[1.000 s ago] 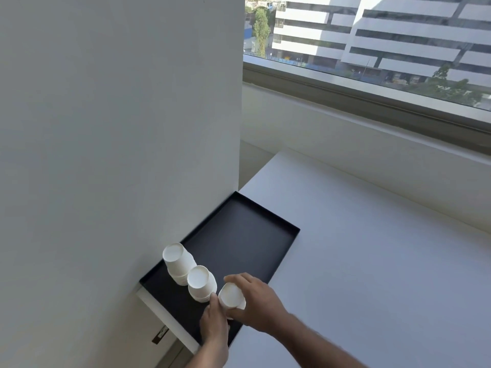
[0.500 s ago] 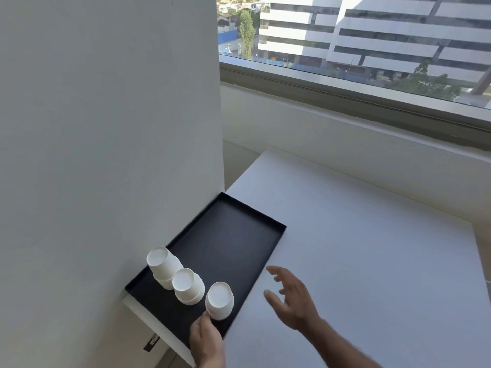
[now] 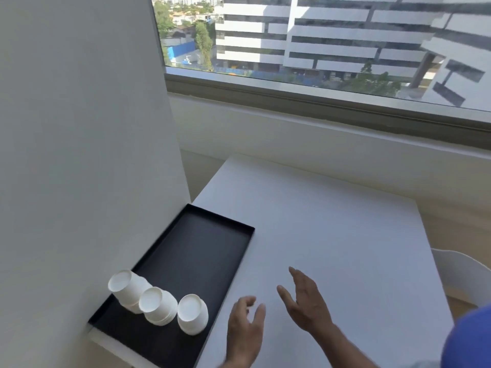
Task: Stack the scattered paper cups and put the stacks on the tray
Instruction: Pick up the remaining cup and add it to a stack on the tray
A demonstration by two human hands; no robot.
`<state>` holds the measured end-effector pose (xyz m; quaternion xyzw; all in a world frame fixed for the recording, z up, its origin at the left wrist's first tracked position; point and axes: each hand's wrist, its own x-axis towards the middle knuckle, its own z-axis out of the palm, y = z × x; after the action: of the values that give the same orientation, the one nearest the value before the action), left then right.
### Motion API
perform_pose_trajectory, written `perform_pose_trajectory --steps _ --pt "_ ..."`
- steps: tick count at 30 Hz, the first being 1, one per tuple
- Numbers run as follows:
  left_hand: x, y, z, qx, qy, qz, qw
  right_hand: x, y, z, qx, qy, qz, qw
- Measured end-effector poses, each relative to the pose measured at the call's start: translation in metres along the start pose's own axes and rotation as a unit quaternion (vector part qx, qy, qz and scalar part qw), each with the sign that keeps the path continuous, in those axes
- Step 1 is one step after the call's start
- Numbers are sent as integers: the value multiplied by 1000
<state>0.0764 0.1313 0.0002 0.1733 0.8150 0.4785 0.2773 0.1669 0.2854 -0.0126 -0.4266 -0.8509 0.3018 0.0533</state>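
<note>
Three stacks of upside-down white paper cups stand in a row at the near end of the black tray (image 3: pixel 202 251): a left stack (image 3: pixel 127 289), a middle stack (image 3: pixel 158 305) and a right stack (image 3: pixel 192 317). Both hands hover over the white table to the right of the tray, holding nothing. My left hand (image 3: pixel 244 330) is blurred, its fingers loosely bent, just right of the tray's edge. My right hand (image 3: pixel 305 304) has its fingers spread and relaxed.
The tray lies along the left edge of the white table (image 3: pixel 332 235), against a white wall (image 3: pixel 79 155). A window with a low ledge (image 3: pixel 318 134) runs behind the table. A white chair back (image 3: pixel 462 274) shows at the right.
My right hand let go of the right stack on the tray and moved right over the table. My left hand then left the stack too. The camera swung right and up.
</note>
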Motion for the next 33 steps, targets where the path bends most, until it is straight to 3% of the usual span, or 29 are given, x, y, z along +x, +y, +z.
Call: perform_pose_trajectory --steps 3,6,8,17,28,33 --pt "23 8 7 220 -38 182 958 -5 10 -1 -74 1 25 997" --pt "41 8 10 376 -86 249 888 -19 16 -2 -122 21 37 992" --pt "46 10 8 425 -73 288 855 -29 18 -1 -153 38 46 986" --pt "37 -5 -20 475 -142 367 787 -80 4 18 -178 88 113 974" --pt "8 -49 -23 447 -181 452 751 -175 -9 57 -172 110 197 959" --pt "-11 -57 -12 451 -200 463 736 -209 -1 54 -145 155 210 954"
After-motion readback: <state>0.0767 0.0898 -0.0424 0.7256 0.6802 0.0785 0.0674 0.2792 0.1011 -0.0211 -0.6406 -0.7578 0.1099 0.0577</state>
